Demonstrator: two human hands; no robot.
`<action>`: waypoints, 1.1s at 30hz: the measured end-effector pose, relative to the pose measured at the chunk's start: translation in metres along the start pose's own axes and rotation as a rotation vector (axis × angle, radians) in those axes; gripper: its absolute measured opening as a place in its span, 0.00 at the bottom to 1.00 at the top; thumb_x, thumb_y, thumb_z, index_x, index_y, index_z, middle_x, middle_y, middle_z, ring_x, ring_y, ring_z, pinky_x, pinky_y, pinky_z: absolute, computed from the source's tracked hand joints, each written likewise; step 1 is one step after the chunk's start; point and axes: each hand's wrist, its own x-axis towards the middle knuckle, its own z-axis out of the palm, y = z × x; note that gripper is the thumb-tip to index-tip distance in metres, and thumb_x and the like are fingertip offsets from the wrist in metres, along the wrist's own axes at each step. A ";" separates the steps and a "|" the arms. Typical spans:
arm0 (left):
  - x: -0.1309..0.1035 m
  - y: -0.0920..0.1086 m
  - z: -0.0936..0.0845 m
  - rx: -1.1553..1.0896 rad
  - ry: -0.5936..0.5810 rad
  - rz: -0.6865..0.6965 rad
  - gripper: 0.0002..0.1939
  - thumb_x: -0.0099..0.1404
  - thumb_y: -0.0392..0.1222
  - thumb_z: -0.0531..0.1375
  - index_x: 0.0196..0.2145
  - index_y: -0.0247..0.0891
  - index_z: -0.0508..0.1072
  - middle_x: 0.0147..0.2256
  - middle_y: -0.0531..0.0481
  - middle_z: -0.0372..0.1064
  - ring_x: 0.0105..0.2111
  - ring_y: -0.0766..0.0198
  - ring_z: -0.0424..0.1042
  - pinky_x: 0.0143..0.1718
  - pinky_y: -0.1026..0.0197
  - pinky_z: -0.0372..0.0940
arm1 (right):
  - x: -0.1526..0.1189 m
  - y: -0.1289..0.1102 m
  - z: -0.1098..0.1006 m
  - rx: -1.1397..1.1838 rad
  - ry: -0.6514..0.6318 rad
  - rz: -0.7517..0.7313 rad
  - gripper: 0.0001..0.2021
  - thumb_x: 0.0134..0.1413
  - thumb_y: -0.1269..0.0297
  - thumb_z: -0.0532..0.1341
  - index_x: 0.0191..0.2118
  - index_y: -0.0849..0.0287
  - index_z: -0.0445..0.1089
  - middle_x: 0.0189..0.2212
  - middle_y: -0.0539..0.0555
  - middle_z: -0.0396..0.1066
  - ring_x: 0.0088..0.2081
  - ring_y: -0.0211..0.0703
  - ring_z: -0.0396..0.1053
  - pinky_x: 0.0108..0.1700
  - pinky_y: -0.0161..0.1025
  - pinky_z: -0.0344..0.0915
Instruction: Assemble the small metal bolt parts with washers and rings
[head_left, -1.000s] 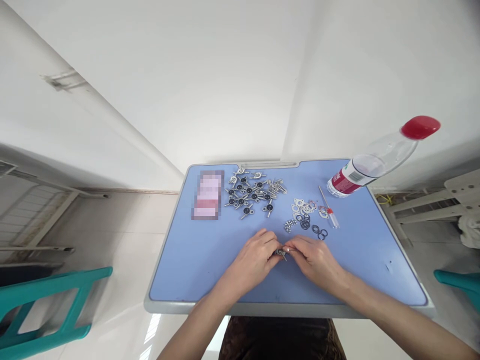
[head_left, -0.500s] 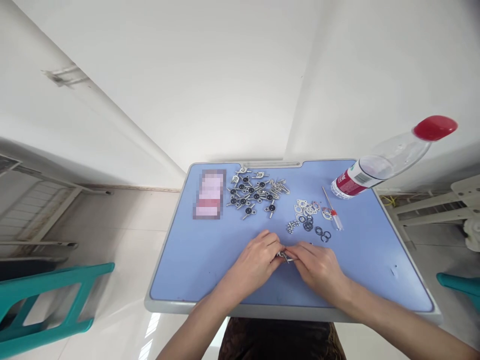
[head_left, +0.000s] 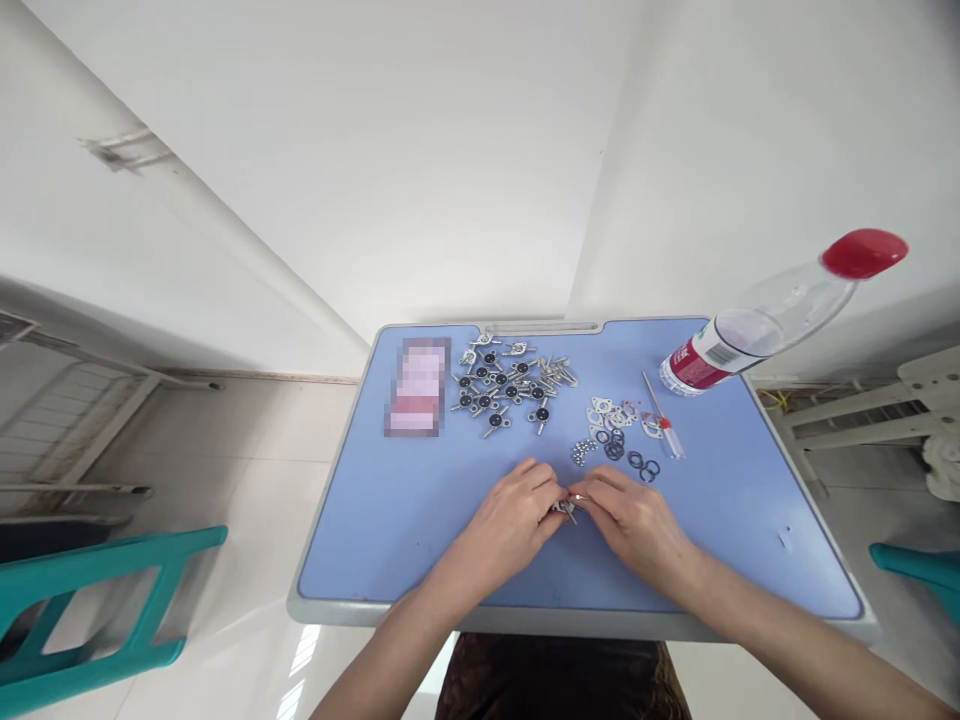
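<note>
My left hand (head_left: 521, 505) is closed around a small silver metal fitting (head_left: 566, 508) with a thin pin-like stem sticking out toward me. Meeting it from the right, my right hand (head_left: 630, 515) is closed too, its fingertips pinched at the fitting's edge. A tiny bright glint shows at those fingertips; what they grip there is too small to make out. Just beyond the hands lie a cluster of small steel balls (head_left: 582, 452), several black rubber rings (head_left: 614, 450) and flat metal plates (head_left: 601, 412).
Several fittings with black round caps (head_left: 502, 379) lie on the blue table (head_left: 375, 520), beside a pile of metal pins (head_left: 556, 371). A red-and-clear screwdriver (head_left: 667, 428) and a red-capped bottle (head_left: 701, 357) are at right. A blurred-out rectangular object (head_left: 417, 388) lies left. Teal stools flank the table.
My right hand has shifted slightly up at the fitting, and its fingertips have turned. The thin metal piece that stuck out between the hands shows less now.
</note>
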 end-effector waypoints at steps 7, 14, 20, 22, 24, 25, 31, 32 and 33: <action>0.000 0.000 0.000 -0.013 0.003 0.001 0.03 0.65 0.35 0.62 0.38 0.37 0.72 0.36 0.50 0.68 0.39 0.60 0.65 0.39 0.58 0.65 | 0.009 0.004 -0.017 0.075 -0.007 0.126 0.08 0.64 0.71 0.53 0.39 0.57 0.69 0.35 0.54 0.72 0.33 0.41 0.72 0.34 0.37 0.68; 0.001 0.000 -0.006 -0.042 -0.006 0.005 0.04 0.65 0.33 0.61 0.39 0.38 0.73 0.35 0.50 0.68 0.39 0.60 0.66 0.39 0.58 0.65 | 0.016 0.009 -0.043 0.122 -0.035 0.190 0.08 0.62 0.72 0.54 0.44 0.58 0.67 0.40 0.55 0.70 0.28 0.36 0.68 0.30 0.35 0.66; -0.001 -0.003 -0.014 -0.023 -0.077 0.036 0.05 0.66 0.33 0.60 0.39 0.39 0.73 0.36 0.51 0.68 0.38 0.61 0.67 0.39 0.59 0.65 | 0.016 0.004 -0.039 0.098 -0.061 0.023 0.06 0.62 0.71 0.56 0.37 0.58 0.69 0.34 0.52 0.70 0.30 0.36 0.68 0.29 0.32 0.63; -0.001 -0.003 -0.015 -0.015 -0.094 0.036 0.05 0.66 0.34 0.60 0.39 0.39 0.73 0.36 0.51 0.68 0.38 0.61 0.67 0.39 0.59 0.65 | 0.015 0.003 -0.032 -0.001 -0.065 -0.039 0.07 0.63 0.70 0.55 0.36 0.58 0.69 0.32 0.52 0.69 0.29 0.36 0.67 0.27 0.32 0.60; -0.001 -0.003 -0.016 -0.010 -0.094 0.035 0.04 0.66 0.34 0.60 0.39 0.39 0.73 0.35 0.51 0.67 0.38 0.61 0.67 0.39 0.59 0.65 | 0.014 0.002 -0.026 -0.095 -0.075 -0.084 0.07 0.64 0.70 0.55 0.36 0.59 0.70 0.32 0.52 0.69 0.27 0.35 0.66 0.25 0.33 0.56; -0.001 -0.003 -0.016 -0.010 -0.093 0.035 0.04 0.66 0.34 0.60 0.39 0.39 0.73 0.35 0.51 0.67 0.38 0.61 0.67 0.39 0.59 0.65 | 0.013 0.002 -0.024 -0.128 -0.085 -0.102 0.07 0.64 0.69 0.55 0.36 0.59 0.70 0.32 0.52 0.68 0.26 0.35 0.65 0.24 0.33 0.55; 0.000 -0.001 -0.017 -0.005 -0.106 0.019 0.02 0.66 0.34 0.61 0.36 0.38 0.71 0.36 0.52 0.67 0.38 0.62 0.66 0.40 0.60 0.64 | 0.014 0.004 -0.012 -0.195 -0.117 -0.129 0.08 0.63 0.71 0.54 0.36 0.60 0.70 0.32 0.52 0.69 0.23 0.34 0.62 0.23 0.34 0.50; 0.000 -0.001 -0.017 -0.006 -0.108 0.019 0.02 0.65 0.34 0.61 0.36 0.38 0.71 0.36 0.52 0.67 0.38 0.62 0.66 0.40 0.60 0.64 | 0.014 0.005 -0.010 -0.194 -0.113 -0.126 0.09 0.64 0.71 0.53 0.36 0.60 0.70 0.32 0.52 0.69 0.23 0.34 0.62 0.22 0.34 0.50; 0.000 -0.001 -0.016 -0.008 -0.109 0.019 0.02 0.65 0.33 0.61 0.36 0.38 0.71 0.36 0.52 0.67 0.38 0.62 0.66 0.40 0.60 0.64 | 0.015 0.004 -0.010 -0.181 -0.108 -0.119 0.09 0.63 0.72 0.53 0.36 0.61 0.69 0.32 0.53 0.69 0.23 0.34 0.63 0.22 0.34 0.50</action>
